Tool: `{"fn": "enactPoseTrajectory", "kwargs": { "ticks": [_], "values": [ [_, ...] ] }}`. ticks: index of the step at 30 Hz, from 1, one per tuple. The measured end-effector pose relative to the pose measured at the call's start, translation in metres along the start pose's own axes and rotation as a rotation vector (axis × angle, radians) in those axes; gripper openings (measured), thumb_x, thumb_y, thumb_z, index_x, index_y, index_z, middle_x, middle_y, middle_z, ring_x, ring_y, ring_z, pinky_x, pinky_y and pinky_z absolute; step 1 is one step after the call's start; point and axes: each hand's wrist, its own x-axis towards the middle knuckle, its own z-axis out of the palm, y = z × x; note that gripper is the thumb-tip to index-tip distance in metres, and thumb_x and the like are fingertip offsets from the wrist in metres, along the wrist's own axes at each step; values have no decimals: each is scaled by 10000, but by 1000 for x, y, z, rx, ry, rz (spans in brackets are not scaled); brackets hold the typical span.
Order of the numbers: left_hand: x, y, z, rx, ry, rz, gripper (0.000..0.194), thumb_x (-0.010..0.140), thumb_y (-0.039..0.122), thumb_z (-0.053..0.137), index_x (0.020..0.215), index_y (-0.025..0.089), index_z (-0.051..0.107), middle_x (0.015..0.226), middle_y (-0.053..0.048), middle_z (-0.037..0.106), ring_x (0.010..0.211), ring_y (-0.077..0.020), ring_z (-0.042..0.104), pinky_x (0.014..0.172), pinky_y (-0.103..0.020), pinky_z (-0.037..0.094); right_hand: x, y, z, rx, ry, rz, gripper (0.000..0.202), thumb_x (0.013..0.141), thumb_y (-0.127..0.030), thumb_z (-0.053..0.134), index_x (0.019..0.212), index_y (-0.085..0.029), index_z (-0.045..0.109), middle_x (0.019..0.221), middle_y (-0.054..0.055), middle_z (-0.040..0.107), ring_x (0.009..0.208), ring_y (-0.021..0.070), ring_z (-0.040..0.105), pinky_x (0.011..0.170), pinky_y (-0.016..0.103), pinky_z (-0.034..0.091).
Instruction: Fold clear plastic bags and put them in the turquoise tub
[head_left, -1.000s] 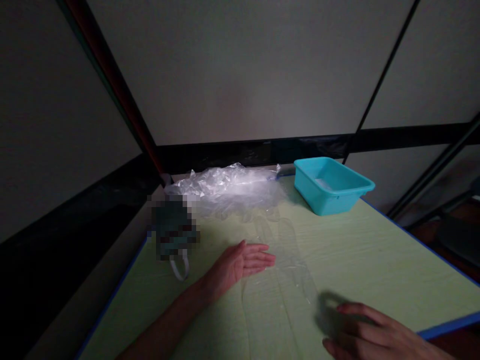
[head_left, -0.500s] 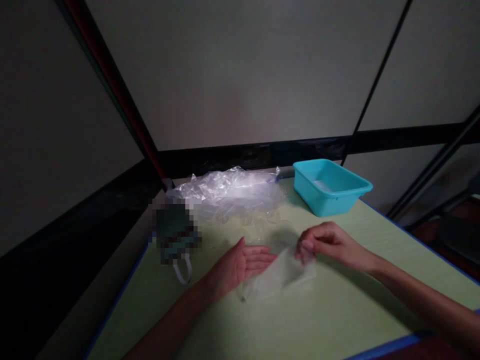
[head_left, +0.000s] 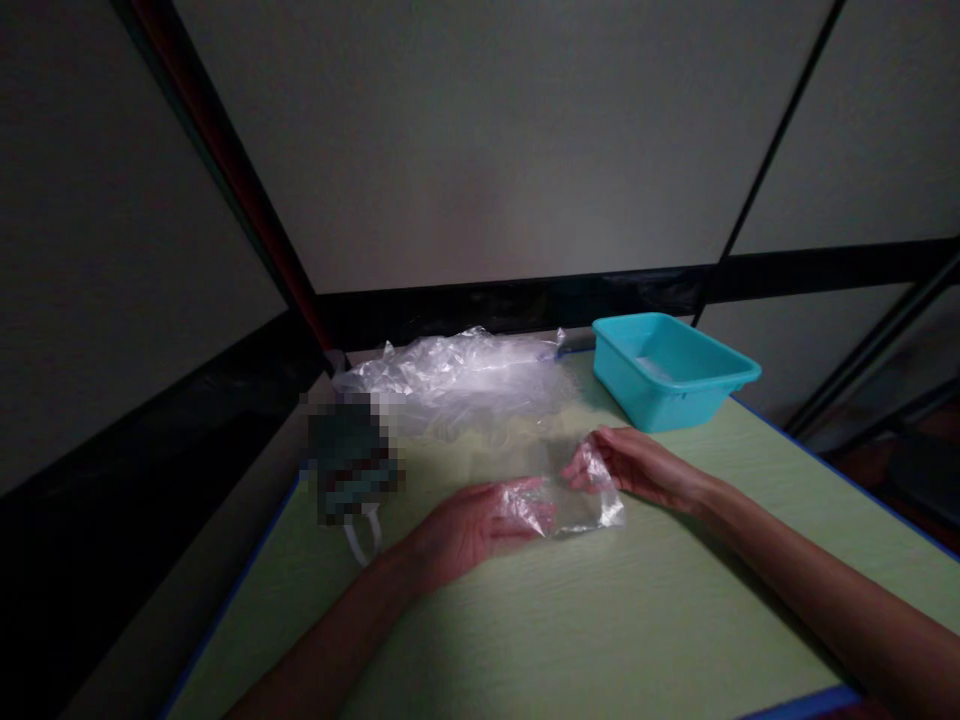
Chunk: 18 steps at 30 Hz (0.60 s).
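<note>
One grip, that of the right hand (head_left: 626, 465), appears closed on the right end of a clear plastic piece (head_left: 576, 510), which spans leftward from it and lies across the straight fingers of the left hand (head_left: 472, 525), whose own grip is open. The piece looks gathered or partly folded and is neither spread flat nor released, so its handling seems midway. Beyond both grips, a heap of clear plastic (head_left: 465, 375) lies on the table (head_left: 525, 630), perhaps left to handle, with a turquoise basin (head_left: 667, 408) past the right grip.
</note>
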Motion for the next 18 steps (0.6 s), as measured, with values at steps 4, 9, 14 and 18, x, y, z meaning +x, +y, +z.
{"fn": "enactPoseTrajectory", "kwargs": {
  "ticks": [4,9,14,18],
  "values": [
    [0,-1,1,-92,45,17,357,829,295,503,1149,137,519,1039,-139,637,1009,-264,567,966,-451,251,-8,-5,-1,48,-228,45,454,807,-512,483,937,-99,619,972,136,649,876,175,622,836,321,443],
    [0,3,2,-119,46,-34,418,845,323,458,1219,136,434,1078,-149,617,1033,-261,556,974,-444,246,-12,-6,2,-58,-354,63,352,744,-356,636,1024,-144,601,1011,86,646,943,167,594,889,332,396],
    [0,6,4,-107,43,-41,411,857,324,430,1226,146,409,1112,-151,599,1041,-252,551,964,-426,270,-9,-5,9,-183,-356,3,249,809,-320,566,966,-138,632,975,66,651,905,141,589,854,305,406],
    [-1,7,4,-120,53,-35,419,861,318,425,1235,133,385,1114,-157,593,1040,-263,550,960,-438,271,-9,-4,11,-102,-322,41,293,859,-359,483,946,-128,641,924,71,660,862,128,598,809,262,427]
  ]
}}
